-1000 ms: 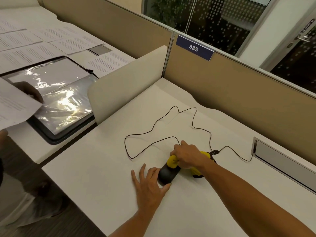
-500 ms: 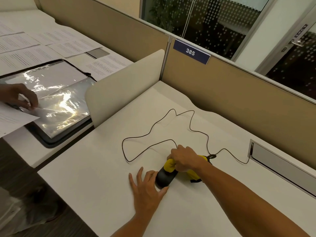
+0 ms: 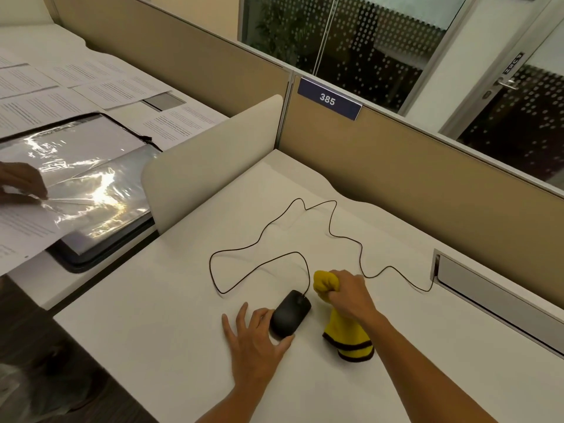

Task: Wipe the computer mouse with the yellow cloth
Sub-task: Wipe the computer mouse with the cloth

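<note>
A black wired computer mouse (image 3: 290, 312) lies on the white desk (image 3: 158, 325), fully uncovered. My left hand (image 3: 255, 343) rests flat on the desk with fingers spread, its thumb and index finger touching the mouse's near end. My right hand (image 3: 351, 296) is closed around a bunched yellow cloth (image 3: 326, 283), held just right of the mouse and apart from it. The cloth's dark-striped end (image 3: 351, 346) hangs below my wrist onto the desk.
The mouse's black cable (image 3: 259, 242) loops across the desk to a metal cable slot (image 3: 488, 285) on the right. A beige divider (image 3: 213, 160) bounds the left side. Beyond it, another person's hand (image 3: 21, 183) handles papers and a plastic-sleeved folder (image 3: 91, 184).
My right hand has lifted the yellow cloth off the mouse and moved it to the right, uncovering the mouse. The left hand stays at the mouse's near end.
</note>
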